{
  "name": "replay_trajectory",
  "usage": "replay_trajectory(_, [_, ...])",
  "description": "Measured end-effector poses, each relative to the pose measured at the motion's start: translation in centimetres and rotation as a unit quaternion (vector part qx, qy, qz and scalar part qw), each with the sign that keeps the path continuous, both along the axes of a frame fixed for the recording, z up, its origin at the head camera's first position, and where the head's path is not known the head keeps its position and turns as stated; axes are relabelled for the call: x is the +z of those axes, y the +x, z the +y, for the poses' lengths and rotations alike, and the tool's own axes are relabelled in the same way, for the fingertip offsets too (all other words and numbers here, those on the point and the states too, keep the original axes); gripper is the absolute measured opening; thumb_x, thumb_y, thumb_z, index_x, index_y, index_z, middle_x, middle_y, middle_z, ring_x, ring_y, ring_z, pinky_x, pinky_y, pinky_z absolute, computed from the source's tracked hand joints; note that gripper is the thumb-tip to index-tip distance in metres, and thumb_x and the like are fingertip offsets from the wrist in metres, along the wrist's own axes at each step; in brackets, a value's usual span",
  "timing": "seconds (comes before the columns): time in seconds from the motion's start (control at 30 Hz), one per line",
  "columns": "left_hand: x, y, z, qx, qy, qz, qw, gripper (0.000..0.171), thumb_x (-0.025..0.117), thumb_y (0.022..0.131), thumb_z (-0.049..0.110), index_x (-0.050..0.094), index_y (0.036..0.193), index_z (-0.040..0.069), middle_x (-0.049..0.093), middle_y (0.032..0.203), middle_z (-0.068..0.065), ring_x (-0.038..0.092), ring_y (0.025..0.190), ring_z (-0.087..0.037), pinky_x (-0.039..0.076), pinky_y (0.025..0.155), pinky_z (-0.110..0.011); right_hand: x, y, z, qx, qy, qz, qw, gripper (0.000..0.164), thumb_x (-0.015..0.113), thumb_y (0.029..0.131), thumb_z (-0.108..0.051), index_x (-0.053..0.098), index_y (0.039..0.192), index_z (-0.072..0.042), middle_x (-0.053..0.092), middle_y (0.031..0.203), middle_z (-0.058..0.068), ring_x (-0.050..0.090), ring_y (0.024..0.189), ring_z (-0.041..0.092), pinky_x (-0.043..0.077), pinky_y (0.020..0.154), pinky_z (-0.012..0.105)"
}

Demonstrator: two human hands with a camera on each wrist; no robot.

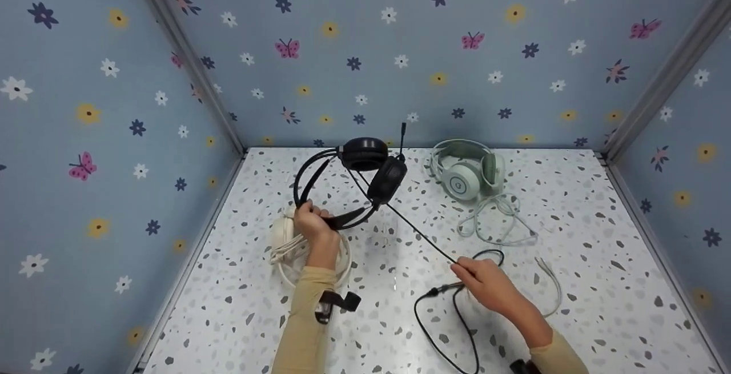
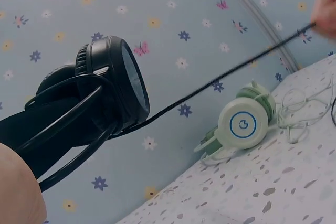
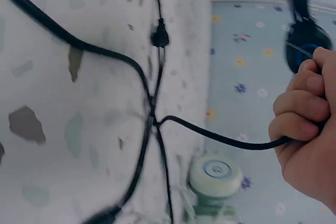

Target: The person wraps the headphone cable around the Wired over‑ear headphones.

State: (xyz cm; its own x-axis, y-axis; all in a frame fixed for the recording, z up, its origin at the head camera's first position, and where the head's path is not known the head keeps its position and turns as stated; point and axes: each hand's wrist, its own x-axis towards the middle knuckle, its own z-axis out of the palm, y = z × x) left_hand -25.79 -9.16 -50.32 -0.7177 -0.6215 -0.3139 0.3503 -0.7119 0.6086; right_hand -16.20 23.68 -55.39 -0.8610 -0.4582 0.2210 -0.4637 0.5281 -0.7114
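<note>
In the head view, my left hand [image 1: 314,226] grips the headband of a black headset [image 1: 387,181], held up off the table with its thin mic boom pointing upward. The black cable [image 1: 425,238] runs taut from an ear cup to my right hand [image 1: 485,284], whose curled fingers hold it. Past that hand the cable's slack lies looped on the table, with a small connector [image 1: 434,292] in it. The right wrist view shows the cable [image 3: 220,139] coming out of the fist and crossing itself on the table.
White headphones [image 1: 282,231] with a bundled cord lie beneath my left hand and forearm. Pale green headphones [image 1: 465,180] with a loose cord sit at the back right. A pale cord end [image 1: 551,282] lies beside my right hand. Patterned walls [image 1: 400,48] enclose the speckled table [image 1: 240,282].
</note>
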Motion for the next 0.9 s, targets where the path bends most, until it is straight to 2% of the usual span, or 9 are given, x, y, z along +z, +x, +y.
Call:
replay_trajectory(0.2, [-0.5,-0.1,-0.6,0.018,-0.013,-0.006,0.9997,0.029,0.044,0.092,0.003,0.035,0.066,0.012,0.03,0.051,0.005,0.03,0.041,-0.009,0.026,0.038,-0.022,1.4,1.6,0.7,-0.021,0.035,0.007,0.999,0.037,0.048,0.102,-0.036,0.039,0.068,-0.025,0.025,0.053,-0.016,0.024,0.042,-0.001,0.024,0.045,0.018])
replay_trajectory(0.33, [-0.3,-0.2,-0.4,0.017,-0.035,0.003,0.9992,0.027,0.044,0.092,0.003,0.036,0.068,0.011,0.032,0.052,0.003,0.032,0.041,-0.01,0.029,0.038,-0.022,2.0,2.1,0.2,-0.017,0.052,0.029,0.998,0.037,0.05,0.101,-0.037,0.038,0.068,-0.026,0.022,0.054,-0.016,0.016,0.045,0.0,0.02,0.046,0.017])
replay_trajectory(0.43, [-0.3,-0.1,-0.3,0.026,-0.087,0.002,0.9959,0.022,0.044,0.092,0.0,0.038,0.072,0.009,0.033,0.053,0.002,0.033,0.041,-0.01,0.032,0.037,-0.023,2.6,2.7,-0.3,-0.004,0.058,0.051,0.997,0.036,0.051,0.1,-0.036,0.038,0.068,-0.027,0.022,0.054,-0.017,0.016,0.044,-0.002,0.02,0.045,0.016])
replay_trajectory(0.53, [-0.3,0.0,-0.6,0.044,-0.188,-0.01,0.9811,0.015,0.046,0.089,-0.001,0.042,0.077,0.006,0.034,0.055,0.001,0.034,0.042,-0.01,0.033,0.04,-0.023,3.8,3.3,-0.6,0.015,0.054,0.075,0.996,0.034,0.054,0.1,-0.032,0.04,0.069,-0.029,0.025,0.054,-0.018,0.018,0.043,-0.003,0.021,0.043,0.016])
replay_trajectory(0.57, [-0.3,0.0,-0.7,0.051,-0.228,-0.016,0.9721,0.011,0.047,0.088,-0.001,0.044,0.079,0.004,0.035,0.056,0.001,0.034,0.043,-0.01,0.034,0.042,-0.023,4.3,3.4,-0.6,0.023,0.053,0.085,0.995,0.034,0.055,0.099,-0.03,0.041,0.069,-0.029,0.025,0.055,-0.018,0.019,0.044,-0.004,0.021,0.043,0.016])
replay_trajectory(0.63, [-0.1,0.1,-1.1,0.068,-0.31,-0.027,0.9479,0.002,0.049,0.086,0.0,0.05,0.084,0.001,0.041,0.061,-0.001,0.039,0.05,-0.012,0.036,0.051,-0.024,5.5,3.6,-0.5,0.037,0.05,0.104,0.993,0.032,0.059,0.098,-0.024,0.043,0.07,-0.029,0.027,0.055,-0.019,0.021,0.045,-0.005,0.022,0.043,0.015])
replay_trajectory(0.73, [0.4,0.1,-1.9,0.089,-0.42,-0.034,0.9027,0.009,0.052,0.082,0.002,0.054,0.09,-0.003,0.049,0.069,-0.004,0.044,0.06,-0.016,0.037,0.061,-0.028,7.5,3.6,0.1,0.06,0.049,0.135,0.988,0.027,0.063,0.095,-0.017,0.049,0.075,-0.028,0.03,0.056,-0.019,0.023,0.047,-0.008,0.023,0.043,0.012])
replay_trajectory(0.83, [1.2,0.3,-2.8,0.083,-0.54,-0.021,0.8375,0.011,0.053,0.08,0.001,0.056,0.09,-0.002,0.049,0.068,-0.006,0.042,0.061,-0.02,0.035,0.059,-0.033,10.0,3.1,1.6,0.068,0.04,0.171,0.982,0.021,0.068,0.09,-0.009,0.06,0.081,-0.025,0.039,0.059,-0.019,0.029,0.048,-0.008,0.027,0.043,0.011])
replay_trajectory(0.9, [1.9,0.6,-3.3,0.051,-0.607,-0.007,0.7929,0.008,0.051,0.082,0.002,0.055,0.089,0.001,0.043,0.061,-0.004,0.036,0.053,-0.02,0.031,0.052,-0.035,11.4,2.4,2.6,0.069,0.027,0.198,0.977,0.021,0.071,0.086,-0.002,0.066,0.085,-0.022,0.045,0.062,-0.017,0.033,0.049,-0.006,0.03,0.044,0.011])
